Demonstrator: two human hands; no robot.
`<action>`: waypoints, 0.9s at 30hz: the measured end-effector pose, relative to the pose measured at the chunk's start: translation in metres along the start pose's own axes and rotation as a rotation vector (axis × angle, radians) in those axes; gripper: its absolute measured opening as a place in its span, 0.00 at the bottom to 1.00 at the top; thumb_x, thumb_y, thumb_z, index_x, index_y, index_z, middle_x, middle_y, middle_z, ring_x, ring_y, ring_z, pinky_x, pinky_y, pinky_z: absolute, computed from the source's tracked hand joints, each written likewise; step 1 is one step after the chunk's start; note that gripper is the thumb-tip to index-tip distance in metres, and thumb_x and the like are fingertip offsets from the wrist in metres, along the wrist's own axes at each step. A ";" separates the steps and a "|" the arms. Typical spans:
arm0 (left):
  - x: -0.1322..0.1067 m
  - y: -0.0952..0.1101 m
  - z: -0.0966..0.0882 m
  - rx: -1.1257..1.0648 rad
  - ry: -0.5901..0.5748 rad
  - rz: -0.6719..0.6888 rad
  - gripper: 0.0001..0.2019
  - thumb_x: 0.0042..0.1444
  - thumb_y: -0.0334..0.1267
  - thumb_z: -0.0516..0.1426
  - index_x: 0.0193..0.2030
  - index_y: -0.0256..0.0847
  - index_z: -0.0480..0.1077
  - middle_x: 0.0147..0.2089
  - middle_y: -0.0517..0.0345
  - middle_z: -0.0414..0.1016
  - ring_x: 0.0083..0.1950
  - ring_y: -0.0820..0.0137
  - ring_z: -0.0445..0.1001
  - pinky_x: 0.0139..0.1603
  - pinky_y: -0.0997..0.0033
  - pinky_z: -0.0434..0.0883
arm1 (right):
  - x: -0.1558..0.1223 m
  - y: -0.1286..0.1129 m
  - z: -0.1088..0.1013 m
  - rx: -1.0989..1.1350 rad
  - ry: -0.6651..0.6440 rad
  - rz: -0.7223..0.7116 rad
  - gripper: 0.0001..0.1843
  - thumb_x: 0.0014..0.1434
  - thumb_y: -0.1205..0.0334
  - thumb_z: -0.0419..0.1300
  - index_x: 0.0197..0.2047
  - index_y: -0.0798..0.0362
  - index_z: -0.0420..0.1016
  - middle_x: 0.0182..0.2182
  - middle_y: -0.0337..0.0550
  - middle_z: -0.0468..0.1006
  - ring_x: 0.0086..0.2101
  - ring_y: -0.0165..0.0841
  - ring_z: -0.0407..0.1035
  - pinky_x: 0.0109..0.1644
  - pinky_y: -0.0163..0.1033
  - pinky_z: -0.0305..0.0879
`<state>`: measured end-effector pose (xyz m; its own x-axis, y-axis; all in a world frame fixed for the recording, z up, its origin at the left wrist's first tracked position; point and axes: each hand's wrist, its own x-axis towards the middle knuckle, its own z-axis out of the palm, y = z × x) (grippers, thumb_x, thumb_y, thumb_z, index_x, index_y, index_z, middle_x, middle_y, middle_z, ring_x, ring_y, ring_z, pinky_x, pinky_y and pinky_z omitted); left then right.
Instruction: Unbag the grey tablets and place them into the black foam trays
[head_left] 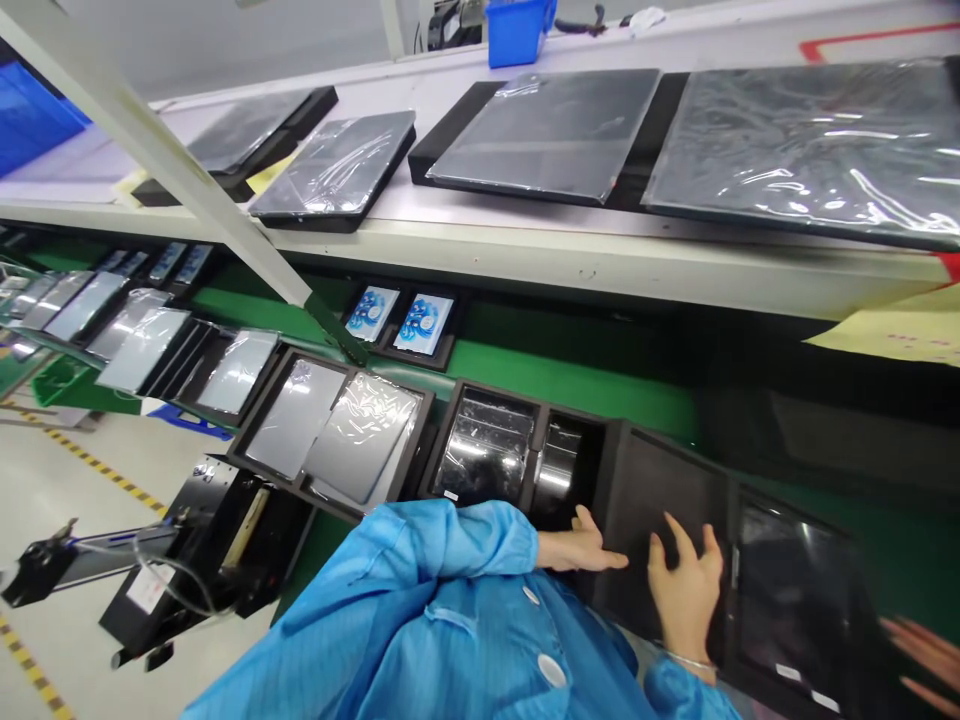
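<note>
Green work surface of a long counter (pixel 570 370) runs beneath a white shelf (pixel 480 240), on which large panels in shiny clear film (pixel 555 135) rest and a blue bin (pixel 516 32) stands at the back. To the left, yellow-and-black tape (pixel 105 470) stripes the pale floor (pixel 112 560).

Dark trays line the near side of the counter. One tray (pixel 296 478) holds grey panels, the right one (pixel 364 435) covered in wrinkled film. Next to it, a dark glossy panel (pixel 487 445) lies in its compartment, with a narrower glossy piece (pixel 557 465) just beside it. Behind the row, two small screens (pixel 424 324) show a blue picture.

The person wears a blue smock (pixel 390 620). The left hand (pixel 581 548) is near the narrower piece, its grip loose with fingers apart and nothing in it. The right hand (pixel 686 580) spreads its fingers wide over a flat black tray section (pixel 667 480), also holding nothing; whether the fingertips touch it, I cannot tell. Right of that lies another dark panel (pixel 795 590), and a blurred hand (pixel 926 650) reaches in at the edge.
</note>
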<state>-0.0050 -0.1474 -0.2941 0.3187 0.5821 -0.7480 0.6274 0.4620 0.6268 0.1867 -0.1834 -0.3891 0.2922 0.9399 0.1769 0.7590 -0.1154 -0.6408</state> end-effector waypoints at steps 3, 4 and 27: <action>0.012 0.000 -0.058 0.119 -0.050 0.035 0.23 0.63 0.50 0.65 0.59 0.37 0.76 0.61 0.43 0.79 0.57 0.57 0.81 0.59 0.57 0.78 | -0.002 -0.009 -0.004 0.002 -0.004 0.008 0.35 0.67 0.40 0.52 0.61 0.61 0.78 0.71 0.72 0.60 0.69 0.69 0.58 0.64 0.71 0.64; 0.015 -0.003 -0.087 0.163 -0.012 0.041 0.16 0.68 0.47 0.62 0.56 0.42 0.76 0.59 0.48 0.79 0.56 0.61 0.80 0.58 0.55 0.78 | -0.003 -0.011 -0.005 0.006 -0.009 0.006 0.35 0.67 0.41 0.51 0.61 0.60 0.79 0.71 0.72 0.60 0.69 0.69 0.59 0.63 0.71 0.65; 0.028 -0.056 -0.349 0.866 0.721 -0.052 0.19 0.69 0.45 0.61 0.62 0.39 0.72 0.62 0.46 0.75 0.58 0.58 0.78 0.58 0.49 0.78 | 0.047 -0.089 0.052 0.487 -0.296 0.131 0.32 0.57 0.32 0.62 0.51 0.48 0.82 0.62 0.56 0.76 0.64 0.59 0.67 0.73 0.70 0.55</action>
<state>-0.2791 0.0764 -0.2740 -0.0314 0.9557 -0.2926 0.9988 0.0409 0.0265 0.1025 -0.1125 -0.3626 0.1370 0.9857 -0.0980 0.3519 -0.1409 -0.9254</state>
